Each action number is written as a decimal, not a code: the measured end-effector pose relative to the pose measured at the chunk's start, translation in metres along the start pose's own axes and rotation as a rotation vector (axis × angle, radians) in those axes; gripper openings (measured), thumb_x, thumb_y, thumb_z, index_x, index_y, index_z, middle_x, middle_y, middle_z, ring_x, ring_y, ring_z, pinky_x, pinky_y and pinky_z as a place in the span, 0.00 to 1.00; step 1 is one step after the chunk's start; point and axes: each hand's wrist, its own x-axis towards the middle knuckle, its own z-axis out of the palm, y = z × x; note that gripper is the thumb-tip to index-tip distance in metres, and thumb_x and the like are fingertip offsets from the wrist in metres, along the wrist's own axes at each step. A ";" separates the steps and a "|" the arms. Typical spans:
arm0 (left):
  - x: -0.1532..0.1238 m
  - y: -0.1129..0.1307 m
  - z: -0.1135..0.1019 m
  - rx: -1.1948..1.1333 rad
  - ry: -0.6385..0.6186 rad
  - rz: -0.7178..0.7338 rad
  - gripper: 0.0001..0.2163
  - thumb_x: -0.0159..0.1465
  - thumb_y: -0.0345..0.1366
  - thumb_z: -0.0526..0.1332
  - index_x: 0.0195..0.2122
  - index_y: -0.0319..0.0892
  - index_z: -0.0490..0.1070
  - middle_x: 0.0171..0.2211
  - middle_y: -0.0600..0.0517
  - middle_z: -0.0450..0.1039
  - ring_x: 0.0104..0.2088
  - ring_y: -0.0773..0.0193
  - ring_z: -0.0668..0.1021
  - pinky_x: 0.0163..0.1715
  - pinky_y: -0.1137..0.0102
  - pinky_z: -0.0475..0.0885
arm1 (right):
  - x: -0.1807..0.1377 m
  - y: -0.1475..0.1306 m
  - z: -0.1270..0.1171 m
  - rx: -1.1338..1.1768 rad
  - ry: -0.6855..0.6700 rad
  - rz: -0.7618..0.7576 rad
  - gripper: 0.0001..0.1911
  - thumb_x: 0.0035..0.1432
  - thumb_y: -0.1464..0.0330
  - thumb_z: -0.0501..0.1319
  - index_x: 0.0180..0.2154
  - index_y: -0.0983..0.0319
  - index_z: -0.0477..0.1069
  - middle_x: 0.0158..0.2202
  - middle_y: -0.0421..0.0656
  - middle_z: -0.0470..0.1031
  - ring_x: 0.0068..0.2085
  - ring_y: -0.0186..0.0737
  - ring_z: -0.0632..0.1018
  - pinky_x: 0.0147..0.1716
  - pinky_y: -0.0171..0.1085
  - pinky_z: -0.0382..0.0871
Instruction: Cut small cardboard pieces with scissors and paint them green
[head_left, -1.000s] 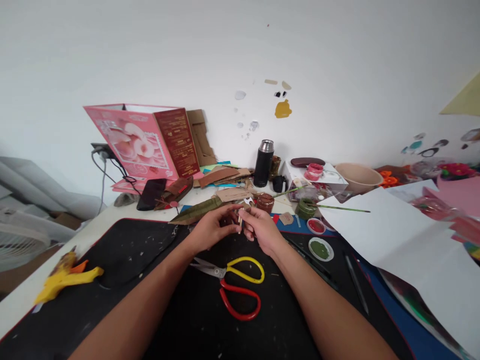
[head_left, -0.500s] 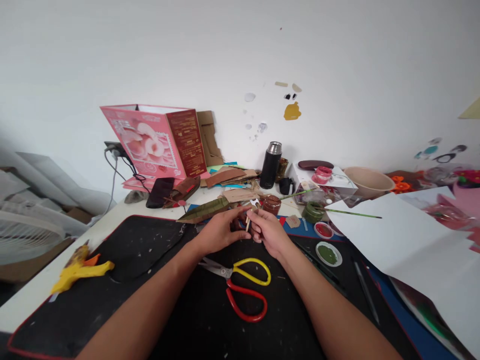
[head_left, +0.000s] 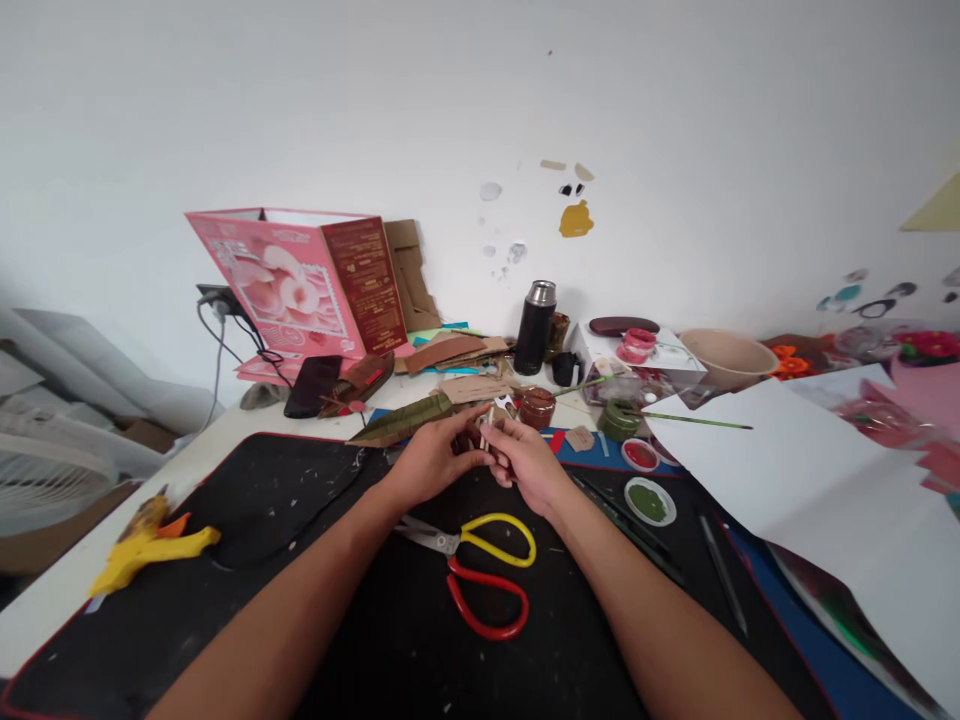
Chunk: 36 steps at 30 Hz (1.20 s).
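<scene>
My left hand [head_left: 433, 459] and my right hand [head_left: 528, 460] meet above the far part of the black mat [head_left: 270, 500]. Between their fingertips is a small pale strip [head_left: 487, 430], held upright; it looks like cardboard or wood, but the fingers cover much of it. Both hands are closed on it in a pinch. Just nearer to me lie scissors [head_left: 450, 543] with one yellow and one red handle. A green leaf-shaped piece [head_left: 405, 418] rests beyond my left hand. Past my right hand stands a jar of brown paint [head_left: 537, 408].
A yellow glue gun [head_left: 146, 545] lies at the left. Along the back are a pink box [head_left: 277, 280], a phone [head_left: 313, 386], cardboard scraps [head_left: 450, 352] and a black flask [head_left: 534, 330]. To the right sit a green paint jar [head_left: 619, 420], a lid of green paint [head_left: 649, 501] and white paper [head_left: 810, 480].
The pale strip has turned more upright and sits a little higher between my fingertips. The whole view has shifted slightly, so the things appear a bit further left.
</scene>
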 end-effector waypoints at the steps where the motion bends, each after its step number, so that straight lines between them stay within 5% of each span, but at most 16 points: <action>1: 0.000 0.001 -0.001 -0.003 -0.006 0.001 0.32 0.65 0.42 0.69 0.69 0.44 0.66 0.38 0.52 0.81 0.35 0.60 0.79 0.37 0.68 0.73 | 0.000 -0.001 0.000 0.000 0.002 -0.006 0.28 0.46 0.48 0.77 0.27 0.59 0.65 0.16 0.30 0.61 0.15 0.27 0.63 0.13 0.28 0.50; 36: 0.001 0.003 -0.010 0.041 -0.012 0.019 0.30 0.64 0.43 0.69 0.67 0.45 0.69 0.41 0.52 0.81 0.36 0.60 0.79 0.40 0.67 0.75 | 0.001 -0.001 -0.001 0.019 -0.020 -0.017 0.29 0.46 0.46 0.77 0.29 0.59 0.65 0.16 0.28 0.61 0.15 0.27 0.63 0.13 0.29 0.50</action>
